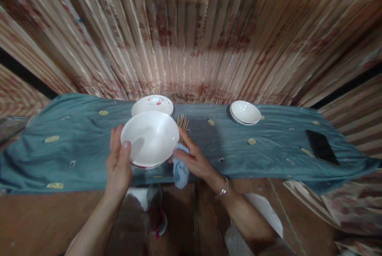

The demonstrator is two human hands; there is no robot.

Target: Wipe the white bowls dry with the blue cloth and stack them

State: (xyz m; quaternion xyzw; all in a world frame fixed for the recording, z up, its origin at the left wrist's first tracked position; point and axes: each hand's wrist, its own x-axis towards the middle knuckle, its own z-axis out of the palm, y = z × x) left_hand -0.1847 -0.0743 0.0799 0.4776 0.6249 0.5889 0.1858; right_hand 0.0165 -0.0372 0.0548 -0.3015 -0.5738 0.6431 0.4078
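Observation:
A large white bowl (151, 138) is held up above the front of the table, tilted so its inside faces me. My left hand (119, 160) grips its left side, with the thumb over the rim and the fingers behind. On the right side, my right hand (192, 156) holds the rim together with a light blue cloth (180, 168), which hangs down from the fingers. Just behind the bowl sits a stack of plates (149, 104) with a floral print, partly hidden by it. Several wooden chopsticks (182, 122) lie beyond my right hand.
Two small white bowls (245, 112), one inside the other, stand at the back right. A black phone (321, 147) lies near the right end of the table. A green patterned cloth (86, 144) covers the table, with a striped curtain (191, 41) behind it.

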